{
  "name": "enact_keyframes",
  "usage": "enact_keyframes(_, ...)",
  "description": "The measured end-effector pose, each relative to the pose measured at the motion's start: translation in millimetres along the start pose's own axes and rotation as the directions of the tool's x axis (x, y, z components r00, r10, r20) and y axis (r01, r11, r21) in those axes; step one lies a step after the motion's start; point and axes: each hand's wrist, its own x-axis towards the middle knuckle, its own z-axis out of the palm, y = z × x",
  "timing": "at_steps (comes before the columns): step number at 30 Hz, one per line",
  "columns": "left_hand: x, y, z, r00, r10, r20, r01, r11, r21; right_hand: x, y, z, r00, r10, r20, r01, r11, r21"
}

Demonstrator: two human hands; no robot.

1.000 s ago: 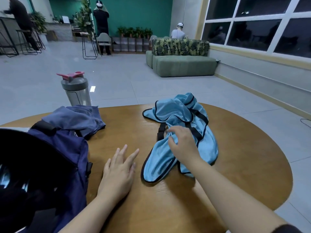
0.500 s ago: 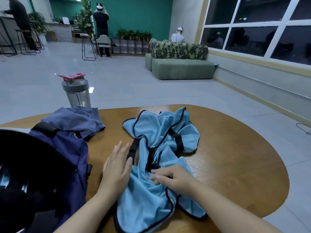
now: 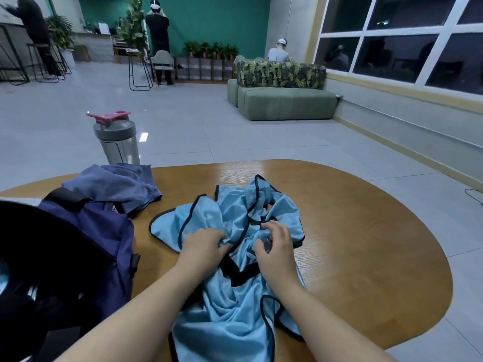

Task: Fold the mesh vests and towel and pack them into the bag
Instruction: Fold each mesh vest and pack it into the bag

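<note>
Crumpled light-blue mesh vests point(image 3: 230, 304) with black trim lie in a heap on the wooden table point(image 3: 366, 244), hanging over its near edge. My left hand point(image 3: 201, 246) pinches a fold of the mesh at the heap's left side. My right hand point(image 3: 274, 246) grips bunched fabric near a black strap at the middle. A dark blue bag point(image 3: 86, 252) stands open at the left edge of the table. A blue-grey towel point(image 3: 117, 186) lies rumpled behind the bag.
A shaker bottle point(image 3: 117, 139) with a grey lid and pink cap stands behind the towel. The table's right half is bare wood. Beyond it are a tiled floor, a green sofa point(image 3: 282, 100), stools and several people far off.
The vests have been pulled toward me and now hang over the near edge. My left hand left the table top and took hold of the mesh; my right hand shifted to bunched fabric.
</note>
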Motion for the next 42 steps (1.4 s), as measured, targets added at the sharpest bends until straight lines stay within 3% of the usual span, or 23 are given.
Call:
enact_keyframes(4,2.5,-4.9,-32.8,0.974,-0.151,-0.168,0.081,0.927,-0.366,4.0,0.2,-0.6,0.992,0.089,0.091,-0.083,0.994,-0.072)
enact_keyframes(8,-2.4,-12.8,-82.4,0.896,-0.206,-0.394,-0.050,0.835,-0.549,5.9,-1.4,-2.8,0.986,0.165,-0.020,-0.159,0.974,0.163)
enact_keyframes(12,-22.7,-13.5,-104.2,0.887,-0.231,-0.401,-0.089,0.766,-0.637,5.3,0.4,-4.4,0.965,0.192,-0.179,-0.134,0.946,0.295)
enact_keyframes(17,-42.5,-15.3,-97.3,0.906,-0.253,-0.339,-0.104,0.644,-0.758,7.3,-0.3,-4.8,0.954,0.239,-0.182,-0.172,0.931,0.321)
enact_keyframes(19,-53.0,-10.5,-95.1,0.951,-0.163,-0.263,-0.115,0.600,-0.792,7.7,0.8,-4.8,0.951,0.264,-0.158,-0.197,0.917,0.347)
enact_keyframes(21,-65.7,-4.5,-96.6,0.999,0.032,-0.042,-0.053,0.562,-0.825,7.1,1.9,-4.6,0.950,0.280,-0.139,-0.212,0.905,0.369)
enact_keyframes(22,-72.3,-1.0,-99.8,0.978,0.144,0.148,0.049,0.534,-0.844,7.0,1.9,-4.5,0.950,0.283,-0.130,-0.217,0.901,0.375)
enact_keyframes(23,-78.1,2.7,-103.8,0.910,0.239,0.339,0.177,0.515,-0.839,6.7,1.7,-4.5,0.951,0.286,-0.122,-0.222,0.899,0.378)
enact_keyframes(24,-81.4,5.3,-106.5,0.836,0.301,0.460,0.270,0.504,-0.820,6.5,1.4,-4.5,0.951,0.287,-0.113,-0.226,0.898,0.378)
enact_keyframes(25,-80.9,5.5,-105.5,0.809,0.311,0.499,0.308,0.498,-0.810,6.2,0.8,-4.8,0.953,0.286,-0.101,-0.229,0.898,0.375)
enact_keyframes(27,-70.7,3.1,-93.7,0.899,0.159,0.407,0.264,0.545,-0.796,5.8,0.1,-4.6,0.958,0.279,-0.070,-0.236,0.900,0.366)
enact_keyframes(28,-62.6,-1.7,-84.8,0.951,0.050,0.305,0.200,0.651,-0.732,5.9,0.0,-4.0,0.959,0.276,-0.057,-0.238,0.902,0.361)
enact_keyframes(30,-49.4,-12.5,-67.4,0.984,-0.044,0.171,0.113,0.902,-0.418,6.0,0.0,-2.3,0.965,0.261,-0.037,-0.234,0.911,0.338)
enact_keyframes(31,-46.0,-15.7,-58.9,0.982,-0.058,0.182,0.109,0.952,-0.286,6.0,-0.5,-1.8,0.968,0.248,-0.029,-0.227,0.923,0.311)
enact_keyframes(35,-47.2,-6.9,-34.6,0.960,-0.041,0.278,0.094,0.979,-0.183,5.1,-3.3,-2.1,0.984,0.168,0.061,-0.177,0.965,0.193)
enact_keyframes(38,-56.3,9.3,-25.7,0.972,0.100,0.212,-0.050,0.972,-0.228,6.6,0.0,-0.8,0.986,0.151,0.069,-0.159,0.978,0.136)
enact_keyframes(42,-71.3,18.4,-32.8,0.962,0.247,0.114,-0.230,0.962,-0.144,14.8,-1.9,-3.4,0.988,0.157,0.000,-0.157,0.987,-0.041)
